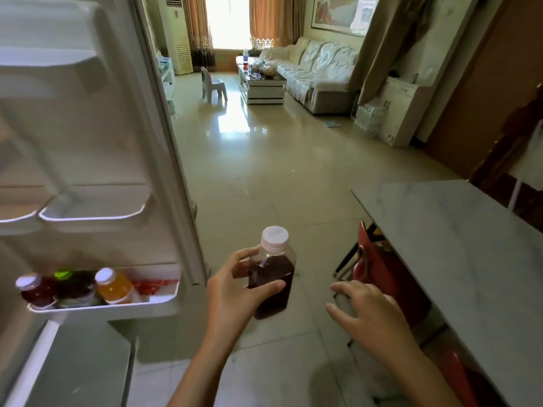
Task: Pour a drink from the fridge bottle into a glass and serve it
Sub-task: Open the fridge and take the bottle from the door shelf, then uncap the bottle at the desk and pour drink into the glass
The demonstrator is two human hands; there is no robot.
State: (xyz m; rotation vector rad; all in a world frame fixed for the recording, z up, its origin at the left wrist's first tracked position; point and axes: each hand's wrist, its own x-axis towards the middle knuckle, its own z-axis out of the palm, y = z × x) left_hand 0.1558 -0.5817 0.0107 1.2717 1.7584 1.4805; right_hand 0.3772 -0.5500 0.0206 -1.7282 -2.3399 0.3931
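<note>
Glossy beige tiled floor [264, 177] running to a sunlit curtained window [227, 19]; pale covered sofa [317, 71], low coffee table [261, 83], small plastic chair [213, 85]; grey marble desk [470, 245] at right.

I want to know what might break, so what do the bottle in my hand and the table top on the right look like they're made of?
Bottle: looks like clear plastic, since the dark red drink shows through its thin walls; its cap is white ribbed plastic. Table top: grey-white veined, smooth matte slab, probably marble or stone-look laminate; I can't tell which.

marble table [458, 245], red chair [379, 268], sofa [320, 71]
</note>
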